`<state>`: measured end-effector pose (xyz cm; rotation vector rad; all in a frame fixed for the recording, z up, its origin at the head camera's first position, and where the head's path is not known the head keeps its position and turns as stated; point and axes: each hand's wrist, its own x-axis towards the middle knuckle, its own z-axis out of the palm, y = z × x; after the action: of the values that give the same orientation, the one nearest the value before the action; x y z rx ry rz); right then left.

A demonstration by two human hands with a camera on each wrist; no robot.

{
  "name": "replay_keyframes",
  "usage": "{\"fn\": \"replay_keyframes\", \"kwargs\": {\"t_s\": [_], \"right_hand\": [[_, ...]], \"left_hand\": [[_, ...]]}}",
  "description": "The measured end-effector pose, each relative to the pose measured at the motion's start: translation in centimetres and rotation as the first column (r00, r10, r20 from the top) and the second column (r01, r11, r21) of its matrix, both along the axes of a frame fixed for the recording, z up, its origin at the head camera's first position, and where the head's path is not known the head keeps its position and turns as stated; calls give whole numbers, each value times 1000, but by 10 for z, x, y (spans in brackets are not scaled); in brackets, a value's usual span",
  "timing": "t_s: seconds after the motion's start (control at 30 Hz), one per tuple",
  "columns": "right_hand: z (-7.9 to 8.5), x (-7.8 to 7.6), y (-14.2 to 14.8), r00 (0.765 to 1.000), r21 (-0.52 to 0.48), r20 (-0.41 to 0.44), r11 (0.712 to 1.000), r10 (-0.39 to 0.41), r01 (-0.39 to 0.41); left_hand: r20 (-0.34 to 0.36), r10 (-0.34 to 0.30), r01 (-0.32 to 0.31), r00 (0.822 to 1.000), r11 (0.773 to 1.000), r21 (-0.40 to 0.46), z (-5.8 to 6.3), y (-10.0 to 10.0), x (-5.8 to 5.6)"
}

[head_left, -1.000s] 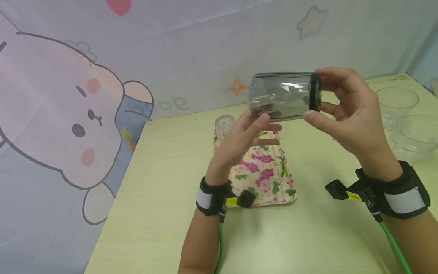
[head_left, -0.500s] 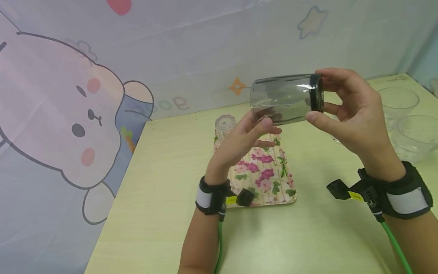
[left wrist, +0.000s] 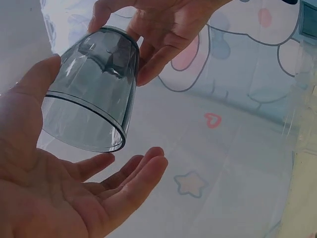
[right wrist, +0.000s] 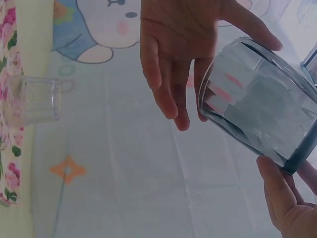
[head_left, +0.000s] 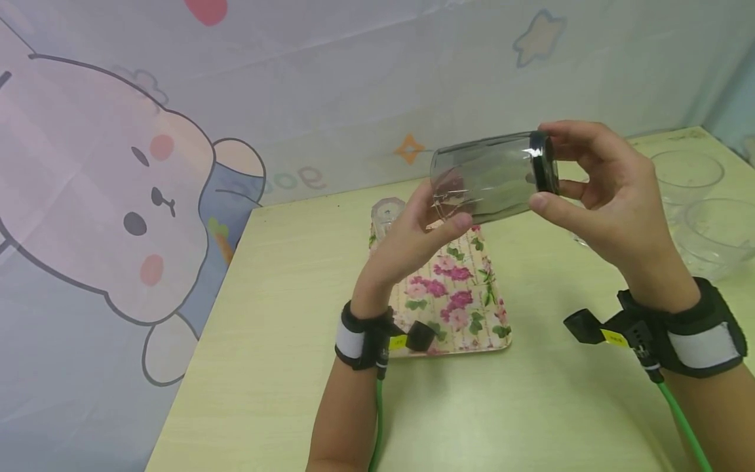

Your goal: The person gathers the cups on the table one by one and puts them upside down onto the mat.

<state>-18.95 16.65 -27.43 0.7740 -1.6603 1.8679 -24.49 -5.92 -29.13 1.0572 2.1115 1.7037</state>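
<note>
A smoky grey drinking glass [head_left: 486,174] is held up on its side above the table, its thick dark base toward the right and its mouth toward the left. My right hand [head_left: 613,190] grips the base end, thumb below and fingers around the far side. At the mouth end is my left hand [head_left: 407,242], its thumb along the glass. In the left wrist view, the other left fingers [left wrist: 131,193] extend loosely past the rim. Through the clear wall, part of the left hand shows behind the glass in the head view.
A flower-patterned tray [head_left: 454,288] lies on the table [head_left: 265,341] beneath the hands, with an upturned clear faceted cup [head_left: 386,213] at its far left corner. Clear cups [head_left: 716,229] stand at the right. A printed cartoon curtain [head_left: 330,85] hangs behind.
The glass has tilted, with its mouth end lower than before. The left fingers have moved from below the glass to behind it, and the left thumb has shifted slightly down. The right hand keeps its grip.
</note>
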Motion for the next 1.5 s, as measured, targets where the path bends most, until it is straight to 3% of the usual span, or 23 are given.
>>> {"fn": "replay_keyframes", "kwargs": {"t_s": [0.2,0.37,0.47,0.57,0.67,0.83,1.0,1.3,1.4,1.5], "right_hand": [[-1,-1,0,1000,39,15,999,-4,3],[-4,-3,-1,999,21,31,999,25,-25],[-4,-4,-1,999,19,32,999,32,-33],[-5,-5,-1,999,34,29,999,32,-33],[-5,-5,-2,999,51,30,998,31,-33],[-4,-4,-4,999,87,44,996,7,-11],[-4,-2,-6,998,144,48,989,-45,38],[-3,0,-8,987,254,61,958,-150,130],[-4,0,-9,986,276,56,952,-157,136],[-5,0,-9,985,309,42,940,-165,144]], "left_hand": [[-90,96,-93,991,995,42,0,-4,-1],[-215,183,-179,959,983,36,0,-7,0],[-272,206,-204,940,978,35,3,-8,1],[-356,215,-213,910,976,45,5,-9,2],[-478,228,-235,849,971,44,6,-10,2],[-657,231,-275,718,961,37,10,-11,6],[-758,213,-295,617,955,28,15,-9,12],[-889,213,-351,406,934,64,23,-2,23],[-914,200,-391,353,919,50,24,0,26],[-925,185,-412,331,910,35,24,2,27]]}}
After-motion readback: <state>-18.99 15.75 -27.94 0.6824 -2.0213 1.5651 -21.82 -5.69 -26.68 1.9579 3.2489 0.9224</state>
